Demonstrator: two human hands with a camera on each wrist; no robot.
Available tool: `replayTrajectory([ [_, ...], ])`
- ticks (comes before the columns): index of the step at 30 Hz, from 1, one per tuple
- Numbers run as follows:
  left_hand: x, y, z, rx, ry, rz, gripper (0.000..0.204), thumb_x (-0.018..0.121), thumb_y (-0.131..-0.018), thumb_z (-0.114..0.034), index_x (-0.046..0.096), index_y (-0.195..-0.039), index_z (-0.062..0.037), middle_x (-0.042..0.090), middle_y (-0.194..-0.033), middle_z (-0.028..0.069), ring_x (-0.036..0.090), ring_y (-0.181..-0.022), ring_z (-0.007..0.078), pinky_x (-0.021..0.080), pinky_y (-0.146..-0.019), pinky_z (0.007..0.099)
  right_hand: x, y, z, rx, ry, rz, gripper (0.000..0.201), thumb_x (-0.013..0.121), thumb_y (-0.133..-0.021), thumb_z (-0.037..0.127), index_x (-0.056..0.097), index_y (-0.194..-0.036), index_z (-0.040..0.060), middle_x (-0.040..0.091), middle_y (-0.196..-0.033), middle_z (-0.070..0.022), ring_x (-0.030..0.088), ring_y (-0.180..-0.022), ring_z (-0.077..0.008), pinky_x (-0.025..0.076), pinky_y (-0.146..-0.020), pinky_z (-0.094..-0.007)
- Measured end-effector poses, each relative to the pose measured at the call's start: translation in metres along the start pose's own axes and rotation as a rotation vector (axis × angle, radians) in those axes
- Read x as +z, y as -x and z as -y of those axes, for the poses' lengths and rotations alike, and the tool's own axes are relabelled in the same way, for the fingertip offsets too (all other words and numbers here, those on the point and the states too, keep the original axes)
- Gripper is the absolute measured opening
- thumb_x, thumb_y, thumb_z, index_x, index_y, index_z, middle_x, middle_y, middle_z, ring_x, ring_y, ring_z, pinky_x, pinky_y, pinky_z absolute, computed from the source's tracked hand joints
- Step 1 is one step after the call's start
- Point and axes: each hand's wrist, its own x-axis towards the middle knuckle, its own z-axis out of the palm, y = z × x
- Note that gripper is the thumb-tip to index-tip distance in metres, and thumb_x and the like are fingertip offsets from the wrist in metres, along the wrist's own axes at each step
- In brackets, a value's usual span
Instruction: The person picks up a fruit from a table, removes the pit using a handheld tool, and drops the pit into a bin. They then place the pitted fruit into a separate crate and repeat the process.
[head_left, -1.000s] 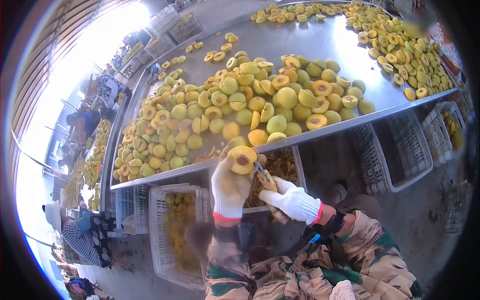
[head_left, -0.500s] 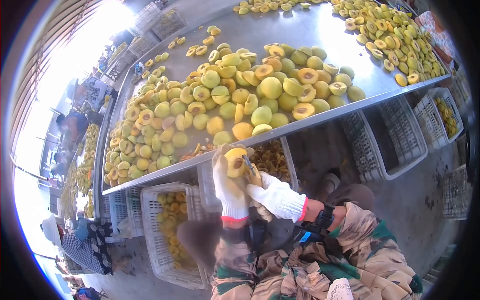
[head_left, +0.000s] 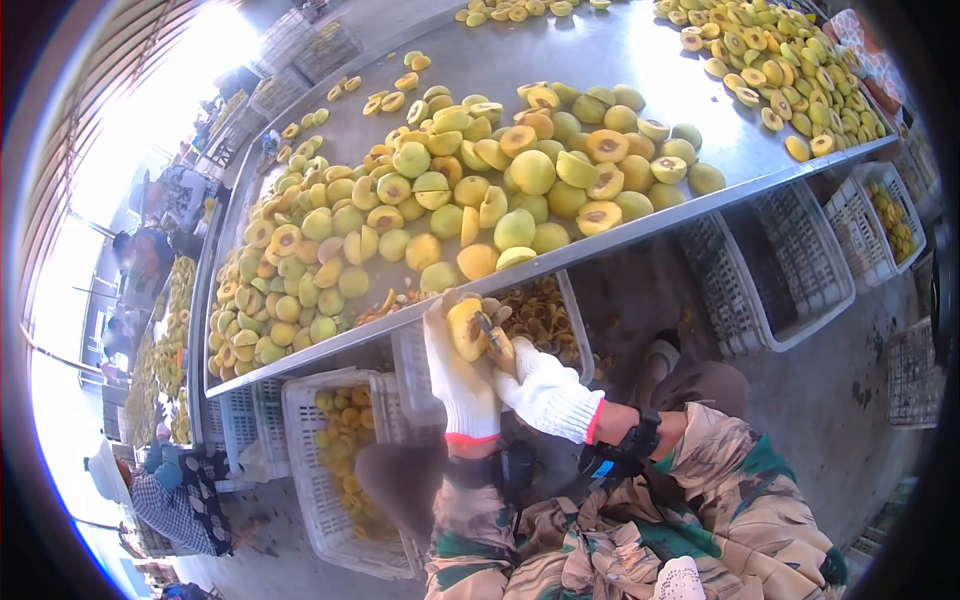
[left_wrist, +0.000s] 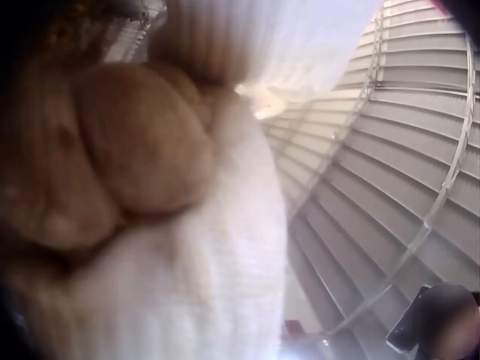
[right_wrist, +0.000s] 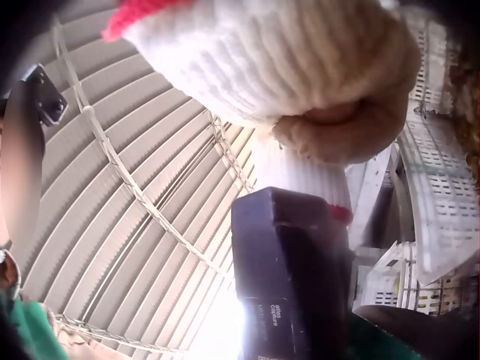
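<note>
In the head view my gloved left hand holds a yellow peach half upright just off the table's front edge, its cut face turned to the right. My gloved right hand grips a small tool with a wooden handle, whose metal tip is at the pit in the cut face. In the left wrist view the glove's curled, stained fingers fill the left side. The right wrist view has the right glove curled; the tool is hidden there.
Many halved peaches are heaped on the metal table, with another pile at the far right. A crate of pits and scraps stands below my hands. Crates of peaches flank it. Other people work at the left.
The peach half has tilted from facing the camera to more edge-on. The tool has stayed at its pit, and its handle has turned more upright. The head view has shifted slightly.
</note>
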Motion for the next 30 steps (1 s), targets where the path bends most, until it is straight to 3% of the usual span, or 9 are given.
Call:
replayTrajectory([
  [3,0.001,0.002,0.006,0.11,-0.102,-0.024,0.04,0.043,-0.102,-0.038,0.05,-0.124,-0.0064,0.061,-0.104,0.0106,0.06,-0.093,0.0234,0.05,-0.077,0.0339,-0.003,0.002,0.002,0.001,0.019,0.02,0.04,0.053,-0.093,0.034,0.05,-0.119,0.0038,0.066,-0.104,-0.0257,0.063,-0.098,-0.0448,0.051,-0.085,-0.0465],
  [9,-0.009,0.0,0.004,0.069,-0.078,0.069,0.037,0.041,-0.103,-0.034,0.052,-0.123,-0.0054,0.06,-0.106,0.0091,0.061,-0.092,0.0222,0.049,-0.079,0.0329,-0.004,0.005,0.003,0.005,0.035,0.052,0.039,0.053,-0.093,0.033,0.049,-0.118,0.0034,0.065,-0.106,-0.0264,0.063,-0.099,-0.0452,0.051,-0.085,-0.0468],
  [12,-0.004,0.0,0.016,0.344,-0.427,-0.117,0.043,0.035,-0.104,-0.041,0.052,-0.119,-0.0051,0.065,-0.098,0.0137,0.064,-0.087,0.025,0.053,-0.071,0.0334,-0.005,0.009,0.004,-0.005,0.034,0.046,0.04,0.053,-0.093,0.033,0.049,-0.119,0.0037,0.065,-0.107,-0.026,0.063,-0.099,-0.0449,0.051,-0.086,-0.0467],
  [15,-0.006,-0.001,0.01,0.267,-0.436,-0.067,0.043,0.033,-0.104,-0.041,0.053,-0.119,-0.0052,0.064,-0.096,0.0136,0.064,-0.086,0.0235,0.053,-0.071,0.0335,-0.002,0.004,-0.001,-0.017,-0.007,0.071,0.041,0.054,-0.092,0.034,0.049,-0.119,0.0039,0.065,-0.108,-0.0255,0.063,-0.1,-0.0447,0.051,-0.086,-0.0464],
  [18,-0.003,0.001,-0.002,0.066,-0.048,0.035,0.042,0.033,-0.105,-0.039,0.053,-0.119,-0.0049,0.064,-0.095,0.0131,0.064,-0.084,0.0229,0.053,-0.072,0.0336,-0.001,-0.002,-0.008,-0.014,-0.099,0.124,0.041,0.054,-0.092,0.035,0.05,-0.119,0.0041,0.065,-0.108,-0.0252,0.063,-0.099,-0.0445,0.051,-0.086,-0.0459],
  [21,0.001,0.004,0.001,0.121,-0.093,0.012,0.04,0.034,-0.105,-0.037,0.053,-0.119,-0.0044,0.064,-0.096,0.0135,0.064,-0.082,0.0235,0.054,-0.071,0.0335,-0.005,0.001,-0.003,-0.005,-0.067,0.111,0.041,0.054,-0.092,0.035,0.05,-0.119,0.0041,0.065,-0.107,-0.0251,0.063,-0.099,-0.0441,0.051,-0.086,-0.0457],
  [24,-0.004,-0.005,0.017,0.331,-0.415,-0.085,0.041,0.034,-0.105,-0.037,0.054,-0.119,-0.004,0.065,-0.098,0.0136,0.064,-0.08,0.024,0.054,-0.071,0.0337,-0.007,0.007,0.002,0.001,0.015,0.06,0.041,0.054,-0.092,0.035,0.05,-0.119,0.0037,0.065,-0.107,-0.0251,0.063,-0.099,-0.0438,0.051,-0.086,-0.0456],
  [27,-0.006,-0.005,0.012,0.199,-0.273,-0.058,0.041,0.035,-0.105,-0.038,0.054,-0.119,-0.0041,0.065,-0.101,0.0133,0.064,-0.081,0.022,0.053,-0.071,0.0319,-0.009,0.006,0.002,-0.014,0.005,0.078,0.041,0.055,-0.092,0.034,0.05,-0.118,0.0033,0.066,-0.106,-0.0246,0.063,-0.099,-0.0438,0.051,-0.085,-0.0456],
  [30,-0.009,-0.005,0.019,0.33,-0.403,-0.055,0.043,0.034,-0.105,-0.039,0.053,-0.121,-0.004,0.065,-0.102,0.013,0.065,-0.083,0.0223,0.053,-0.071,0.0319,-0.005,0.001,-0.004,-0.031,0.03,0.079,0.04,0.055,-0.092,0.033,0.05,-0.117,0.0033,0.066,-0.105,-0.024,0.063,-0.098,-0.0437,0.051,-0.085,-0.0456],
])
